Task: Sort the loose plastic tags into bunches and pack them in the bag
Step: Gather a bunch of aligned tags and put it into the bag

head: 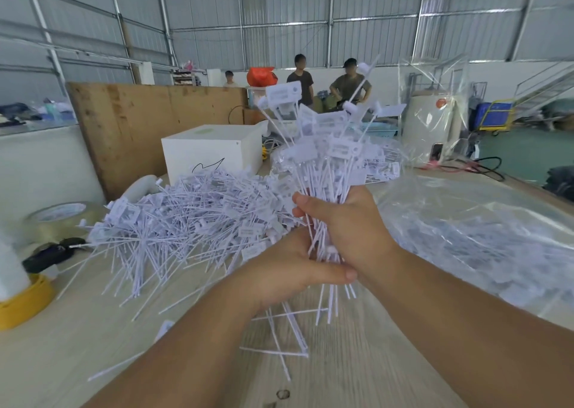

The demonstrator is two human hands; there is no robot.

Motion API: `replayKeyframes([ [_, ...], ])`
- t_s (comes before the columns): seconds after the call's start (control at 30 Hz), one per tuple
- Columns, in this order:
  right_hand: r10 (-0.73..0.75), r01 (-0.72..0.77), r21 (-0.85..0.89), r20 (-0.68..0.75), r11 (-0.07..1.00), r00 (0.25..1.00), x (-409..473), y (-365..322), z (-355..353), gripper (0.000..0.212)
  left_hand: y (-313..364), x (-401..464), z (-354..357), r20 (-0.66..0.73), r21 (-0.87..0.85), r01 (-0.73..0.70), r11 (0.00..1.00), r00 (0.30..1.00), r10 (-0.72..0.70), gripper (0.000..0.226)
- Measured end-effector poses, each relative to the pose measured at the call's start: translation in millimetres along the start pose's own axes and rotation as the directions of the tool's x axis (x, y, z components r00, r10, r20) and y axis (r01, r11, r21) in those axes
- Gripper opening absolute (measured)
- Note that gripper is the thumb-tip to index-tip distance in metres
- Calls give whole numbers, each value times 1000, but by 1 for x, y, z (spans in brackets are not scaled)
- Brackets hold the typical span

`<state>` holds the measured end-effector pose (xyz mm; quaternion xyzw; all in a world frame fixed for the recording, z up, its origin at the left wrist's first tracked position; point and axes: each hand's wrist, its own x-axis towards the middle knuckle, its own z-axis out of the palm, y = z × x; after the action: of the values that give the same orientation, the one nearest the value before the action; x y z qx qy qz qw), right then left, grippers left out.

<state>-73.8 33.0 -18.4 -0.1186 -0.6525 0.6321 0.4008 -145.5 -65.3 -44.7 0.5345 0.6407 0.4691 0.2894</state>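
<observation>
Standing upright above the wooden table (357, 361), a bunch of white plastic tags (329, 171) is gripped at its stems by both hands: right hand (351, 224) curled round it above, left hand (289, 267) wrapped below. The loose tag pile (186, 215) lies just left, and the clear bag (466, 230), seemingly holding more tags, lies right. A tape roll (59, 218) sits far left.

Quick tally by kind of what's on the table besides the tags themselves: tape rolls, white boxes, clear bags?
Tape rolls: 1, tape roll
White boxes: 1, white box
Clear bags: 2, flat bag, upright bag
Total: 4
</observation>
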Motion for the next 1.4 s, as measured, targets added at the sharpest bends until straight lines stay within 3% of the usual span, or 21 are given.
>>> replayKeyframes([
  [0.07,33,-33,35,10,999,999,1,1,-1,13,-1,1,2,-44,29,-8,1000,999,9,28],
  [0.2,87,-92,140,41,986,995,2,5,0,18,-3,7,9,-183,44,-12,999,983,20,34],
  [0.37,165,-166,0,130,986,978,3,6,-7,9,-6,11,12,-219,32,35,999,975,-28,24],
  [0.53,209,-215,42,117,976,971,1,2,-11,9,-5,7,11,-247,274,39,961,969,31,7],
  [0.67,223,-228,87,62,970,973,2,0,-17,6,-4,4,10,-427,391,104,915,901,80,50],
  [0.73,210,-214,94,50,972,976,3,1,-19,4,0,2,11,-482,446,111,888,866,133,54],
  [0.83,175,-179,66,57,982,983,3,6,-23,9,4,0,11,-532,548,88,832,804,266,39],
  [0.9,173,-178,77,62,981,983,1,9,-24,9,7,-1,13,-484,573,12,820,812,326,24],
  [0.97,188,-191,61,46,980,981,0,13,-25,9,8,-2,14,-435,536,-53,843,838,329,17],
  [1.13,242,-243,41,23,969,970,2,19,-27,16,6,-3,6,-360,263,-135,955,905,227,9],
  [1.27,248,-251,72,54,965,967,-1,22,-28,11,7,-7,-2,-316,241,-186,952,913,258,9],
  [1.4,345,-351,125,62,928,936,1,28,-32,15,10,-9,-7,-308,147,-191,970,923,229,9],
])
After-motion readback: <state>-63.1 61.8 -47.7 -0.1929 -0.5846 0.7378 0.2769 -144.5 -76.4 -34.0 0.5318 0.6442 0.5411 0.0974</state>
